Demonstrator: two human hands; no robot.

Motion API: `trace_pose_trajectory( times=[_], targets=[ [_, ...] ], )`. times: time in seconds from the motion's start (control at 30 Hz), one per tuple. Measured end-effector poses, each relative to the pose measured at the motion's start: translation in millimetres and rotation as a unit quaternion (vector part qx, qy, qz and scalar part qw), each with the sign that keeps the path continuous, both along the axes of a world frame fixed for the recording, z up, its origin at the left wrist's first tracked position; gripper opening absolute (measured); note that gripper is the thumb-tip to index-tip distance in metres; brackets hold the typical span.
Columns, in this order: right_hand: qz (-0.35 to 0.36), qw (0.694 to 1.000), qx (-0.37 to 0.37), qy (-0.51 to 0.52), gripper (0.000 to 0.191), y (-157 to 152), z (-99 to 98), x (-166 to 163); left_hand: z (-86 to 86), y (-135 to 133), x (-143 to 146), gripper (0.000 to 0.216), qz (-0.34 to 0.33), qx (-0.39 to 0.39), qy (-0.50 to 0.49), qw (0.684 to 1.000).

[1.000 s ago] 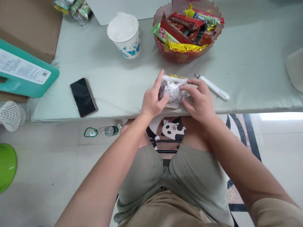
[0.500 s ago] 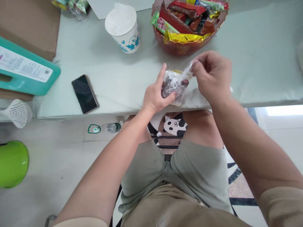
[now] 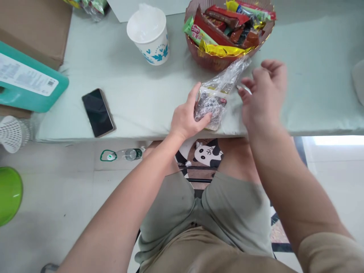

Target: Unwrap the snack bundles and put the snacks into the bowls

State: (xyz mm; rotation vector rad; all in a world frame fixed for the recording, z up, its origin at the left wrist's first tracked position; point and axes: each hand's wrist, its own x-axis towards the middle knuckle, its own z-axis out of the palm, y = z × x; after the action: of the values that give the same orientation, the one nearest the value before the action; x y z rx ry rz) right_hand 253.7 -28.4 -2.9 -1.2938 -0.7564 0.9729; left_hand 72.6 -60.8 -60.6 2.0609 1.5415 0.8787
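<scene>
My left hand (image 3: 189, 115) is closed around a small package of dark food in clear plastic wrap (image 3: 212, 108), thumb on its front and index finger along its left side. The package rests near the table's front edge. From its top a loose, twisted length of wrap stretches up and right towards the bowl. My right hand (image 3: 264, 93) hovers just right of that loose wrap, apart from it, its fingers loosely bent and spread, somewhat blurred. Above the package stands a reddish glass bowl (image 3: 210, 62) heaped with wrapped snacks (image 3: 224, 28).
A paper cup (image 3: 153, 41) with clear plastic in it stands left of the bowl. Farther left lie a phone (image 3: 98, 113) and a teal container (image 3: 54, 96) beside a cardboard box (image 3: 42, 26). On the floor are a plastic bottle (image 3: 129, 154) and a green bin (image 3: 10, 195).
My right hand has let go of the twisted wrap and moved slightly right. The wrap now stands out long towards the bowl. My left hand keeps its hold on the package.
</scene>
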Motion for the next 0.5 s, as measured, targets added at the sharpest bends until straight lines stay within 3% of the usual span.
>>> trace_pose_trajectory(
  times=[0.07, 0.17, 0.23, 0.37, 0.5],
  targets=[
    [0.026, 0.981, 0.09, -0.17, 0.012, -25.8, -17.9, 0.9, 0.0, -1.0, -0.8, 0.08, -0.011, 0.011, -0.016, 1.0],
    [0.116, 0.928, 0.113, -0.335, 0.026, -56.3, -39.2, 3.4, 0.1, -2.0, -2.1, 0.065, -0.031, 0.026, -0.039, 0.998],
    [0.155, 0.915, 0.096, -0.36, 0.029, -65.2, -46.0, 5.5, 1.1, -2.0, -2.5, 0.058, -0.043, 0.03, -0.049, 0.997],
    [0.179, 0.922, 0.044, -0.342, 0.012, -65.9, -45.0, 8.4, 6.3, -0.5, -2.3, 0.05, -0.059, 0.019, -0.056, 0.996],
    [0.176, 0.918, 0.093, -0.344, 0.004, -72.4, -37.7, 8.9, 10.7, 2.0, -4.3, 0.043, -0.057, -0.009, -0.069, 0.996]
  ],
)
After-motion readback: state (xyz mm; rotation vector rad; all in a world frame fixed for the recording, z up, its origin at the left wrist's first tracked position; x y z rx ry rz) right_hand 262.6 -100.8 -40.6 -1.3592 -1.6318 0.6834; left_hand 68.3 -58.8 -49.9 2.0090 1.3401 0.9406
